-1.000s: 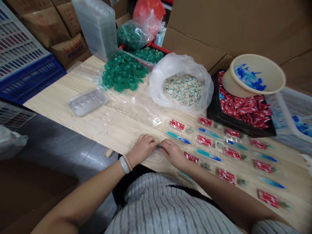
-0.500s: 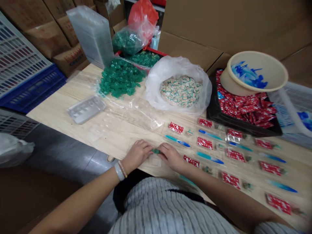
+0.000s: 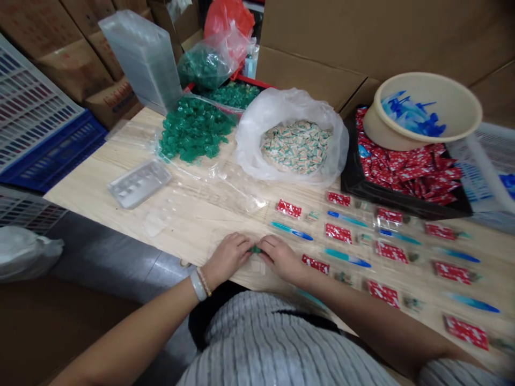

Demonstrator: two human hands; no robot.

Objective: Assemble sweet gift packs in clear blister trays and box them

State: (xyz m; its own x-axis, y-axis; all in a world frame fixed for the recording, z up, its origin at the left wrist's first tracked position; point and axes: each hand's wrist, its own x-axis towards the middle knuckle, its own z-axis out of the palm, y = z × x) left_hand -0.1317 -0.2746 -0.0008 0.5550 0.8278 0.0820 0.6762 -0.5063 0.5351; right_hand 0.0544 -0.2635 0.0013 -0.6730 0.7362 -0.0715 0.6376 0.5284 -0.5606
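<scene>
A: Seen between the two hands, a small green candy (image 3: pixel 255 249), pinched from both sides at the near edge of the wooden table (image 3: pixel 120 182)

B: Held by which fingers?

A: By the fingertips of the left hand (image 3: pixel 226 258) and of the right hand (image 3: pixel 280 258), both curled narrow and closed on it. Lies just above a clear blister tray (image 3: pixel 257 265), touching or not, cannot tell

B: And around?

A: To the right, rows of clear trays already filled with red sachets (image 3: pixel 338 232) and blue toothbrushes (image 3: pixel 346 258). Further back, a heap of green candies (image 3: pixel 193 128) on clear film, a white bag of striped candies (image 3: pixel 295 146), a black tray of red packets (image 3: pixel 406 171), and a beige basin (image 3: pixel 426 110) with blue pieces inside

B: Any writing to read?

A: White marks on the red sachets, too blurred to read. Red print on a cardboard box (image 3: pixel 116 102) at the far left, also not readable
</scene>
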